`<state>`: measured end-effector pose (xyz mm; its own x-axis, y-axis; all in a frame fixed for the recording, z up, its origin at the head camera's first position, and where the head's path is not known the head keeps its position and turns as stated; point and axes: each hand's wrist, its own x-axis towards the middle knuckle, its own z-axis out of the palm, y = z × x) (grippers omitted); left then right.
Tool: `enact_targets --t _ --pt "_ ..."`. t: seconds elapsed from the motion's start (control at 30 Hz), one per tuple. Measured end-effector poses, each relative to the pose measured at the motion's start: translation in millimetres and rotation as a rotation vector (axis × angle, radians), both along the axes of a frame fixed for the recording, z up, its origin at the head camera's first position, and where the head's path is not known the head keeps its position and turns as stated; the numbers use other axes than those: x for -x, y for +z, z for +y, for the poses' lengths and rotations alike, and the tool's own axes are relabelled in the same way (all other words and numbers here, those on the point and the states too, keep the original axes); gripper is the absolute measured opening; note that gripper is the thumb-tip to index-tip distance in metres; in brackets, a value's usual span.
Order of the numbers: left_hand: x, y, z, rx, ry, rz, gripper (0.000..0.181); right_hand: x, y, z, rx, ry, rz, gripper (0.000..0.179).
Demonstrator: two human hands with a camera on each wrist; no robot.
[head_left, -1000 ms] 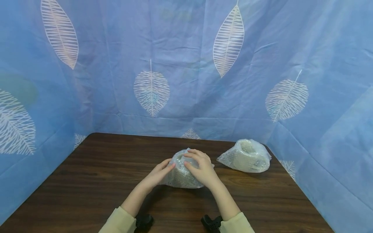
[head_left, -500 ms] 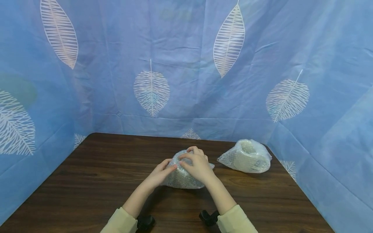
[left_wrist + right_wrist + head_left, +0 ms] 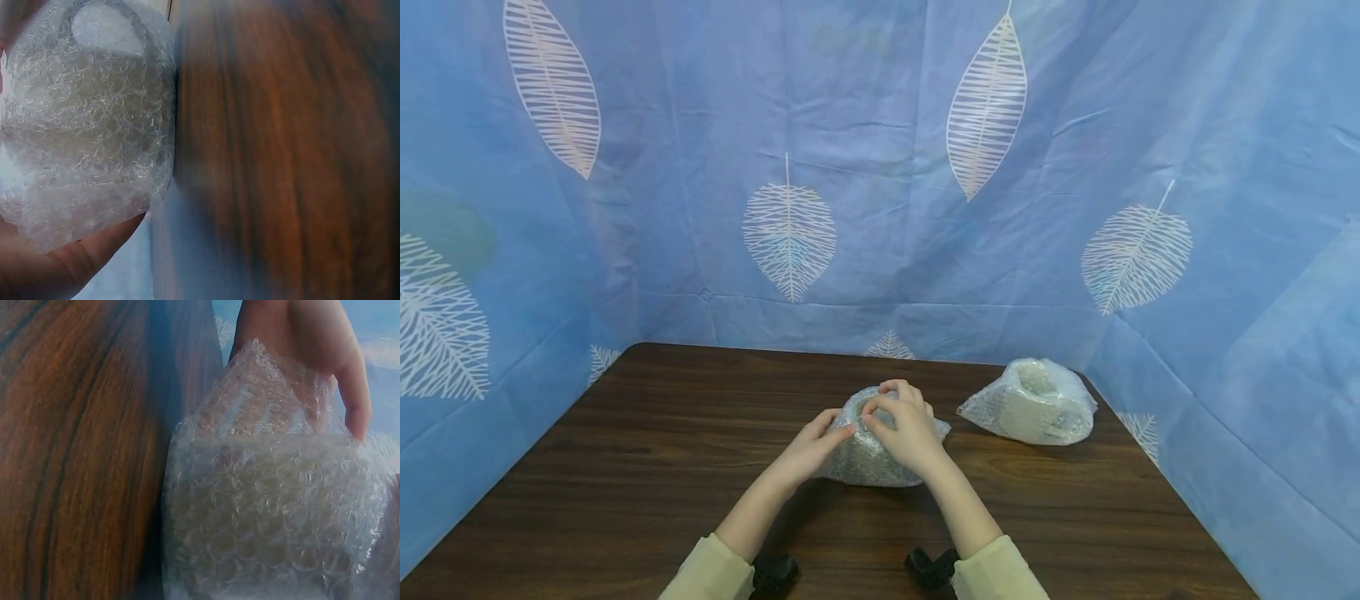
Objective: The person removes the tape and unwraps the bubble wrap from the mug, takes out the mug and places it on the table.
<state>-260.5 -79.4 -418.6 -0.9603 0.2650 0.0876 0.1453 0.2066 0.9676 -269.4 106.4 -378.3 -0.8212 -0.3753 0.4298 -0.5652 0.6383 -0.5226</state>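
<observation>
A bubble-wrapped bundle [image 3: 872, 464] with a round hollow in its top sits on the dark table between my hands; what is inside is blurred by the wrap. My left hand [image 3: 811, 447] grips its left side, thumb on the upper edge and fingers behind it. In the right wrist view, the left hand [image 3: 300, 337] holds the bundle's pointed flap end. My right hand [image 3: 910, 429] bends over the right of the top, its thumb and index finger pinching at the hollow's rim. The left wrist view has the bubble wrap [image 3: 94, 106] filling its left side.
A second bubble-wrapped bundle [image 3: 1048, 417], with a similar hollow and a pointed flap, lies at the back right of the wooden table [image 3: 647, 467]. Blue leaf-patterned cloth [image 3: 880, 233] hangs behind the table and along both sides.
My right hand has shifted slightly left over the bundle, and its thumb and index finger have come together at the top. The left hand and both bundles stay nearly where they were.
</observation>
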Motion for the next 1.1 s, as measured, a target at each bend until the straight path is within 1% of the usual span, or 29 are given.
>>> enact_targets --t 0.13,0.27,0.4,0.5,0.6,0.73,0.77,0.83,0.97,1.03,1.1 --pt "2.2 -2.8 -0.1 0.002 0.004 0.002 0.058 0.5 -2.6 0.1 0.05 0.005 -0.016 0.004" --pt "5.0 -6.2 -0.2 -0.008 0.004 0.004 0.056 1.3 -3.9 0.9 0.08 0.014 -0.023 0.005" --pt "4.7 -5.6 0.2 -0.007 0.006 0.008 0.054 1.1 -3.7 2.4 0.094 0.032 -0.04 0.005" --pt "3.4 -4.0 0.5 0.0 0.002 0.011 0.053 1.1 -2.7 4.7 0.088 0.07 -0.042 0.006" --pt "0.9 -1.6 0.8 0.001 -0.002 0.012 0.052 1.9 -1.9 8.6 0.056 0.135 -0.022 0.006" --pt "-13.3 15.2 2.3 -0.006 -0.011 0.011 0.049 3.2 -0.7 14.9 -0.001 0.224 0.006 0.004" --pt "-13.2 15.0 2.3 -0.007 -0.013 0.01 0.049 3.2 0.0 16.3 -0.013 0.242 0.012 0.002" --pt "-12.1 13.3 2.0 0.001 -0.02 0.011 0.051 3.8 1.7 18.2 -0.041 0.271 0.027 0.006" --pt "1.5 -3.5 -0.9 0.028 -0.039 0.015 0.059 2.5 9.2 19.7 -0.127 0.292 0.023 0.017" --pt "1.5 -3.3 -1.4 0.035 -0.047 0.012 0.061 0.3 14.6 20.0 -0.187 0.287 0.005 0.018" --pt "1.9 -3.6 -1.4 0.037 -0.052 0.009 0.062 -1.8 19.9 20.6 -0.246 0.279 -0.013 0.016"
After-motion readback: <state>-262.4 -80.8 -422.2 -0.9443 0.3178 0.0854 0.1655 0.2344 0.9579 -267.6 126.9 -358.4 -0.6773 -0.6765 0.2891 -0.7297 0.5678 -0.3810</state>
